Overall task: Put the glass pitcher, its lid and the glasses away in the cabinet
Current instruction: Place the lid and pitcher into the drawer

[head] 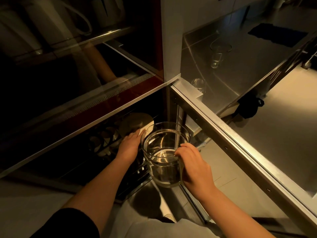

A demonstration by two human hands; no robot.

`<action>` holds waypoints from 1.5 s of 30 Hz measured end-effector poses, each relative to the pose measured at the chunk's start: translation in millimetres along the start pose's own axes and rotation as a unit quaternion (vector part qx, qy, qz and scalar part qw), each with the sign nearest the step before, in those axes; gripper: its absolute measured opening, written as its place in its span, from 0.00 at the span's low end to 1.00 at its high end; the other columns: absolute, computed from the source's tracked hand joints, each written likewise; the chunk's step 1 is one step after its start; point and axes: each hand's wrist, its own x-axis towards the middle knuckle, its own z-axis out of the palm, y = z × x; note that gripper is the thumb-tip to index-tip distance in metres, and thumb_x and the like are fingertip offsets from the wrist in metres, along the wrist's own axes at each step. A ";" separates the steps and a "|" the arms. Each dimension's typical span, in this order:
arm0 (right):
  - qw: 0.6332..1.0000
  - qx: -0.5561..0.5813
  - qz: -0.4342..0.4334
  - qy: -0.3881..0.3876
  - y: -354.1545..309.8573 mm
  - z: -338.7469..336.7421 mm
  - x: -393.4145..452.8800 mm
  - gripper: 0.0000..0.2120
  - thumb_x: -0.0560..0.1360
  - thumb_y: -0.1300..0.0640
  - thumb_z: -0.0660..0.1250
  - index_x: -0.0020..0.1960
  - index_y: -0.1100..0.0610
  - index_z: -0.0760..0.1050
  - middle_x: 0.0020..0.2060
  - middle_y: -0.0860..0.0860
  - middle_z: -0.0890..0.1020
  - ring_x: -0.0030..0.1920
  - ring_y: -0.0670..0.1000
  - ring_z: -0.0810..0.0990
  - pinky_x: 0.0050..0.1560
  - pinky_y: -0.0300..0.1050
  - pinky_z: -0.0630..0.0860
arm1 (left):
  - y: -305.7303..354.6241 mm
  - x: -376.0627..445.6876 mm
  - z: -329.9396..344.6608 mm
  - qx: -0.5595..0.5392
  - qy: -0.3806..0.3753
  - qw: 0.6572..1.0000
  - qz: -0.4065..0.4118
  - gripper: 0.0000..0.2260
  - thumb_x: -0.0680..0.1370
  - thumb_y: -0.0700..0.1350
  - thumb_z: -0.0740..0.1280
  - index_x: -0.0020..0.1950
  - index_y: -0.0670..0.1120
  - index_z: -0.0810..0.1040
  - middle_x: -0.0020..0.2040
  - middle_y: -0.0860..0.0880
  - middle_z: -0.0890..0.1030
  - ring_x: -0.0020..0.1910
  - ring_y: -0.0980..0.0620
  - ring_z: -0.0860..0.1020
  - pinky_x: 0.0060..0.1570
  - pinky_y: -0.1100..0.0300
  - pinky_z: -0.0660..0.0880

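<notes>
My right hand (192,165) grips a clear glass pitcher (164,152) at its near right side, fingers curled over the rim. I hold it upright in front of the cabinet's open lower shelf (120,170). On the pitcher's left, my left hand (130,143) lies flat with straight fingers, reaching into the shelf. Two glasses are on the steel counter to the right: one (199,85) near the cabinet corner, one (216,60) farther back. A clear round ring (221,46), perhaps the lid, sits over the farther glass.
The lower shelf holds a wire rack with several cups (103,140) and a round pale-lidded pot (137,124) just beyond my left fingers. A glass door panel (77,100) hangs above. A black cloth (248,107) hangs off the counter edge; a dark mat (277,35) lies far back.
</notes>
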 end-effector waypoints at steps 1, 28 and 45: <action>1.000 0.006 0.013 -0.014 -0.8 -1.0 0.2 0.20 0.66 0.56 0.76 0.55 0.52 0.73 0.54 0.48 0.78 0.63 0.47 0.71 0.42 0.38 0.80 | 1.3 -0.5 -3.1 0.011 -0.014 1.000 -0.006 0.28 0.80 0.44 0.61 0.76 0.54 0.53 0.76 0.49 0.58 0.72 0.45 0.60 0.69 0.51 0.60; 0.999 -0.026 0.033 -0.024 -3.8 1.7 -3.9 0.19 0.66 0.56 0.75 0.55 0.53 0.74 0.55 0.49 0.78 0.64 0.48 0.71 0.42 0.39 0.79 | 4.5 -2.8 10.6 0.109 0.011 0.992 0.058 0.40 0.78 0.48 0.64 0.76 0.48 0.36 0.78 0.47 0.40 0.76 0.48 0.45 0.72 0.52 0.44; 0.999 -0.030 0.025 -0.036 -2.7 0.2 1.0 0.20 0.65 0.57 0.76 0.54 0.54 0.75 0.55 0.50 0.79 0.64 0.48 0.70 0.43 0.38 0.78 | 3.6 36.2 -5.5 0.051 -0.095 0.994 0.001 0.20 0.79 0.47 0.61 0.71 0.46 0.63 0.68 0.45 0.70 0.66 0.45 0.71 0.61 0.51 0.71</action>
